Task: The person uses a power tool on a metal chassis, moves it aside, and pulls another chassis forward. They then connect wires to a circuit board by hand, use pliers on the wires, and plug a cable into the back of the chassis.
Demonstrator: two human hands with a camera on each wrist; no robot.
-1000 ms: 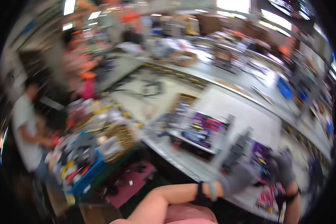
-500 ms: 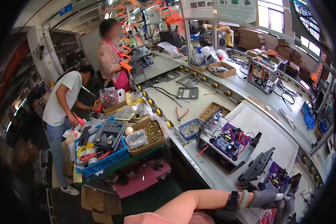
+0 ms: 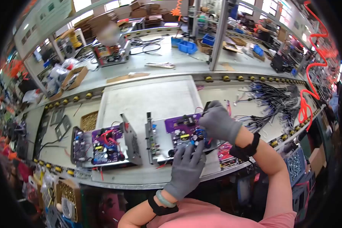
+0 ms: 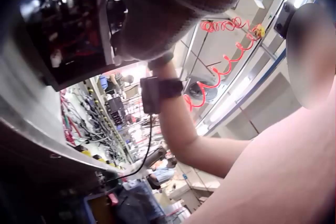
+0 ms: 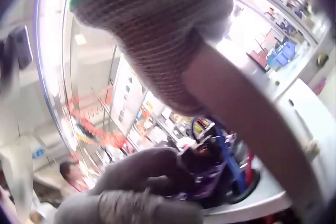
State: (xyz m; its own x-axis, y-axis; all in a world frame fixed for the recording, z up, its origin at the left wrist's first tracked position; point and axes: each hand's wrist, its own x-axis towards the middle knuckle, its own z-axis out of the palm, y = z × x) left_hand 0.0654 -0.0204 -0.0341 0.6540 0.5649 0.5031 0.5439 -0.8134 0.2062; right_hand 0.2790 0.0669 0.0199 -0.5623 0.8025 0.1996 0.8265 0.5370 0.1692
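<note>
An open metal chassis with a purple circuit board (image 3: 184,131) lies on the bench in the head view. My gloved right hand (image 3: 218,121) bends over its right end and grips the dark end panel there. In the right wrist view a flat strip-like panel (image 5: 247,113) runs out from under the right hand (image 5: 163,35). My gloved left hand (image 3: 184,171) rests at the near edge of the chassis, fingers extended over it. In the left wrist view the left hand (image 4: 157,14) lies beside the dark chassis (image 4: 68,61).
A second chassis (image 3: 108,146) with a purple board stands to the left. Bundled black cables (image 3: 273,102) lie to the right, near a hanging red coiled hose (image 3: 311,76). A box of small brass-coloured parts (image 3: 89,121) sits at left; a roller rail (image 3: 239,78) runs behind.
The head view has swung right, bringing the chassis to the middle. My left hand has moved from the chassis's right end to its near edge; the right stays at the right end.
</note>
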